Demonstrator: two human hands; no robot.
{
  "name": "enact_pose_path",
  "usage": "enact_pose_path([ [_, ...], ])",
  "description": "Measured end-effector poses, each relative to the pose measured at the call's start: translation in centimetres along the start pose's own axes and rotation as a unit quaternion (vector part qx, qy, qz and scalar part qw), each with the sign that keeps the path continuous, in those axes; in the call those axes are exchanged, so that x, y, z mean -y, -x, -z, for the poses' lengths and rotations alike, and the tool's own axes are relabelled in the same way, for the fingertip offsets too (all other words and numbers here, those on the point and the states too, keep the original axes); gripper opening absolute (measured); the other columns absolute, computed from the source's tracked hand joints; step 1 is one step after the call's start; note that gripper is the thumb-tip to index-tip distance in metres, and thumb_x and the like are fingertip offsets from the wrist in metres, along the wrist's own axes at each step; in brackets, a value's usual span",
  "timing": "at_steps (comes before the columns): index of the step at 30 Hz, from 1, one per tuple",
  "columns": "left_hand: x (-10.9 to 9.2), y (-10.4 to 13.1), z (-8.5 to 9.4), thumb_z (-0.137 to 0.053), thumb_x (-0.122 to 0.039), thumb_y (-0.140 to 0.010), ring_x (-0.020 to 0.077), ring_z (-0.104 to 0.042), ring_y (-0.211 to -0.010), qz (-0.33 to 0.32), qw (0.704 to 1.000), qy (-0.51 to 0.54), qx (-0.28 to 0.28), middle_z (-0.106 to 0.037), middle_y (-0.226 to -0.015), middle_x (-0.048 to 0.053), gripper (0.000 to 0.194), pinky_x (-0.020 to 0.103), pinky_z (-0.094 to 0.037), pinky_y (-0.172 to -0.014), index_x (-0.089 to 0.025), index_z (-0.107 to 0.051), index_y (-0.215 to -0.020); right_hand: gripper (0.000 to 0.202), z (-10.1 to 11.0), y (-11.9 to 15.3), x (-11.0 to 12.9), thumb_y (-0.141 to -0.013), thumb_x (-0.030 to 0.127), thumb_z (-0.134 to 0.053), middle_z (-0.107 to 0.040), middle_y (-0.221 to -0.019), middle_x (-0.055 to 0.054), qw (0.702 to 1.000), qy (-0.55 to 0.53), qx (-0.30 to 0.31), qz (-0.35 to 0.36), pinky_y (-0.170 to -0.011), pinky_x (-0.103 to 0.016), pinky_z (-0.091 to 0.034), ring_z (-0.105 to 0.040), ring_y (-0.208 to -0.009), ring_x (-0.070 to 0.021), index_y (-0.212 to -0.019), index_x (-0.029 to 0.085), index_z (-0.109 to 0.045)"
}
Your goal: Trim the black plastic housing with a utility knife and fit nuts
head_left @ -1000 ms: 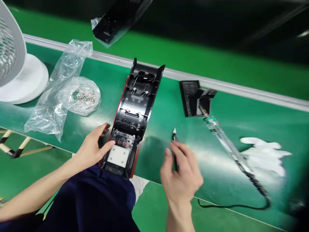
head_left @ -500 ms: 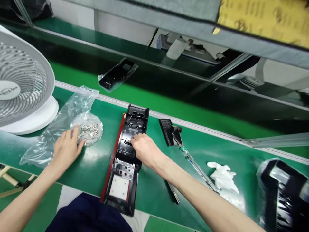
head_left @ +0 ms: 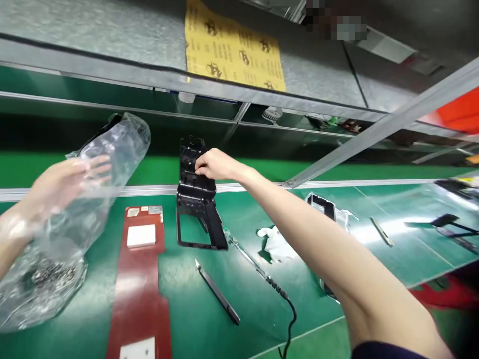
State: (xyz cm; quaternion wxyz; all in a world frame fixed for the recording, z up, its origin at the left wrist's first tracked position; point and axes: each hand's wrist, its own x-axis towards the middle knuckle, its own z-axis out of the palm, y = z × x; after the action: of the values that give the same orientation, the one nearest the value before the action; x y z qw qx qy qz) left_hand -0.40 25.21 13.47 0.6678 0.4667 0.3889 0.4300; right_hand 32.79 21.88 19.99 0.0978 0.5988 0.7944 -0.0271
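My right hand (head_left: 217, 165) is closed on the upper part of a black plastic housing (head_left: 196, 192), its fingertips pinched at the inner side. The housing is tilted up, with a rectangular opening in its lower half. Left of it lies a long red fixture board (head_left: 139, 279) with white pads. My left hand (head_left: 63, 184) is raised at the left, fingers stretched out and apart, behind or inside a clear plastic bag (head_left: 125, 142); which of these I cannot tell. Below this hand, small metal screws (head_left: 54, 273) lie in clear plastic on the bench.
A black pen-like tool (head_left: 217, 291) and a clear electric screwdriver (head_left: 249, 257) with a black cable lie on the green bench (head_left: 187, 319). A crumpled white cloth (head_left: 279, 244) is beyond them. A metal post (head_left: 374, 129) slants across the right, under a shelf with yellow paper (head_left: 235, 47).
My right hand has lifted the black housing off the red fixture board toward the bench's far edge. My left hand has risen among the clear plastic. The view has swung right.
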Motion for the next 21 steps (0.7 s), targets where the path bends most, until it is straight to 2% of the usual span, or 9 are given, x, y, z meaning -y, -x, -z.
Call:
enact_pose_path([
  [2, -0.2, -6.8, -4.8, -0.046, -0.013, -0.080, 0.0241, -0.057, -0.111, 0.031, 0.996, 0.066, 0.052, -0.060, -0.121, 0.009, 0.013, 0.053, -0.031, -0.112, -0.011, -0.059, -0.081, 0.010, 0.5, -0.4, -3.5, -0.087, 0.008, -0.062, -0.066, -0.083, -0.002, 0.999, 0.009, -0.014, -0.028, -0.070, -0.018, -0.038, -0.058, -0.077, -0.0124, -0.089, 0.011, -0.072],
  [5, 2.1, -16.0, -10.0, -0.041, -0.010, -0.086, 0.0209, -0.060, -0.102, 0.052, 0.991, 0.078, 0.096, -0.062, -0.109, 0.011, 0.017, 0.046, -0.045, -0.101, -0.008, -0.057, -0.083, 0.010, 1.1, -2.0, -8.7, -0.084, 0.006, -0.064, -0.065, -0.080, -0.001, 0.997, 0.025, -0.025, -0.073, -0.069, -0.020, -0.039, -0.058, -0.075, -0.0133, -0.086, 0.012, -0.072],
  [8, 6.2, -22.6, -13.1, -0.049, -0.018, -0.091, 0.0167, -0.060, -0.099, 0.035, 0.993, 0.073, 0.083, -0.061, -0.108, 0.008, 0.011, 0.037, -0.053, -0.088, -0.009, -0.056, -0.093, 0.011, 1.0, -5.5, -13.1, -0.084, 0.006, -0.064, -0.065, -0.082, -0.001, 0.994, 0.029, -0.017, -0.108, -0.069, -0.022, -0.041, -0.059, -0.076, -0.0151, -0.090, 0.012, -0.072],
  [11, 10.1, -26.6, -14.3, -0.053, -0.027, -0.092, 0.0151, -0.061, -0.090, 0.051, 0.998, 0.008, 0.038, -0.061, -0.100, 0.007, 0.019, 0.033, -0.054, -0.080, -0.010, -0.056, -0.097, 0.016, -0.5, -11.2, -15.8, -0.086, 0.006, -0.062, -0.065, -0.091, -0.003, 0.993, 0.016, -0.007, -0.113, -0.075, -0.022, -0.043, -0.060, -0.087, -0.0173, -0.098, 0.012, -0.071],
  [13, 11.6, -27.9, -13.7, -0.051, -0.031, -0.093, 0.0140, -0.061, -0.082, 0.070, 0.995, -0.072, -0.009, -0.060, -0.091, 0.006, 0.022, 0.032, -0.054, -0.076, -0.009, -0.057, -0.096, 0.019, -2.6, -15.4, -16.4, -0.086, 0.004, -0.059, -0.065, -0.095, -0.005, 0.994, 0.005, -0.005, -0.109, -0.081, -0.023, -0.043, -0.059, -0.095, -0.0188, -0.101, 0.011, -0.070],
  [15, 11.6, -28.3, -11.6, -0.051, -0.029, -0.093, 0.0135, -0.060, -0.076, 0.058, 0.982, -0.168, -0.065, -0.060, -0.084, 0.004, 0.021, 0.032, -0.053, -0.074, -0.009, -0.058, -0.095, 0.021, -5.0, -19.3, -16.2, -0.086, 0.003, -0.057, -0.064, -0.097, -0.009, 0.994, -0.007, -0.004, -0.113, -0.087, -0.025, -0.043, -0.057, -0.101, -0.0220, -0.101, 0.009, -0.069],
  [18, 8.8, -27.9, -6.0, -0.055, -0.017, -0.088, 0.0154, -0.059, -0.089, -0.011, 0.939, -0.312, -0.146, -0.061, -0.091, 0.003, 0.011, 0.035, -0.048, -0.090, -0.012, -0.060, -0.097, 0.026, -7.9, -23.0, -15.1, -0.085, 0.000, -0.051, -0.061, -0.100, -0.017, 0.988, -0.021, 0.002, -0.156, -0.085, -0.034, -0.046, -0.057, -0.101, -0.0304, -0.105, 0.003, -0.067],
  [21, 4.6, -27.3, 0.8, -0.051, -0.011, -0.087, 0.0188, -0.045, -0.121, -0.051, 0.874, -0.411, -0.252, -0.054, -0.121, 0.006, 0.022, 0.041, -0.030, -0.111, -0.014, -0.057, -0.109, 0.036, -8.7, -24.0, -13.7, -0.084, -0.003, -0.043, -0.056, -0.108, -0.023, 0.979, -0.023, -0.018, -0.202, -0.086, -0.041, -0.046, -0.053, -0.107, -0.0364, -0.114, -0.002, -0.061],
])
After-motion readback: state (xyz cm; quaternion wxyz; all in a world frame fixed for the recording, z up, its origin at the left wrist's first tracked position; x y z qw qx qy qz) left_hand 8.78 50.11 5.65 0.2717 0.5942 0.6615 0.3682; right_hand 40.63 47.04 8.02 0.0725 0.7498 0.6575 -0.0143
